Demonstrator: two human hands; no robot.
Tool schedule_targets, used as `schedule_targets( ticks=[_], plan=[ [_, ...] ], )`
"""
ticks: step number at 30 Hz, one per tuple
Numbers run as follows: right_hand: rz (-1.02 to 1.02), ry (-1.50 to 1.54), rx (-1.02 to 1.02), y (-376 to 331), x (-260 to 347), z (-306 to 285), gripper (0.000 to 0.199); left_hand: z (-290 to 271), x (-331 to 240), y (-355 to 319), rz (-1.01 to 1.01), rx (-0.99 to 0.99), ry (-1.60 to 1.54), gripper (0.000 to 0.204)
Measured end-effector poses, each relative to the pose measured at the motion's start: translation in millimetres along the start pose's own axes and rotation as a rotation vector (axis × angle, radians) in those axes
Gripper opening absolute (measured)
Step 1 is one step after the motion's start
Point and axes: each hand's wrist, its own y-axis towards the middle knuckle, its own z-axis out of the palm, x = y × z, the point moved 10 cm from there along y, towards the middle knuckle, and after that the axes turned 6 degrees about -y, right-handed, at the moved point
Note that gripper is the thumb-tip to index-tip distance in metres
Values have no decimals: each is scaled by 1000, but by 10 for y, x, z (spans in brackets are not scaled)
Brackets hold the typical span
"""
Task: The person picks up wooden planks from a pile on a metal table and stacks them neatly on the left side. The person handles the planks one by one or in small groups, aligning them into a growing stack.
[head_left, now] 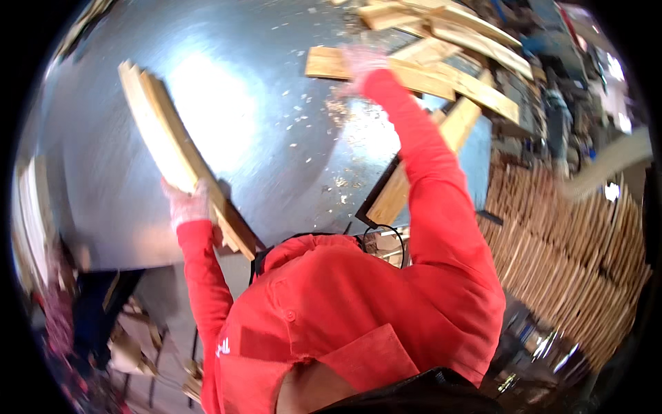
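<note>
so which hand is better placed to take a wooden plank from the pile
Likely the right hand: it's at a wooden plank by the pile, while the left hand grips wooden strips.

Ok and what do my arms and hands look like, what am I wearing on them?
Your left sleeve and right sleeve are long and bright red, plain near the wrists, with no cables visible on them. Your left hand and right hand each seem to wear a thin, pale glove, but blur hides the texture.
</note>
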Motion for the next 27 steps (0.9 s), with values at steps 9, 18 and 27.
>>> schedule_targets(
  ticks=[9,18,27],
  plan=[
    [-70,933,241,408,1604,-553,69,29,119,-88,-117,110,108,104],
    [-137,1137,17,534,3337,-666,97,-10,476,-180,-33,54,-130,115],
    [-92,715,67,639,1932,145,62,60,832,147,23,153,-645,61]
  ],
)
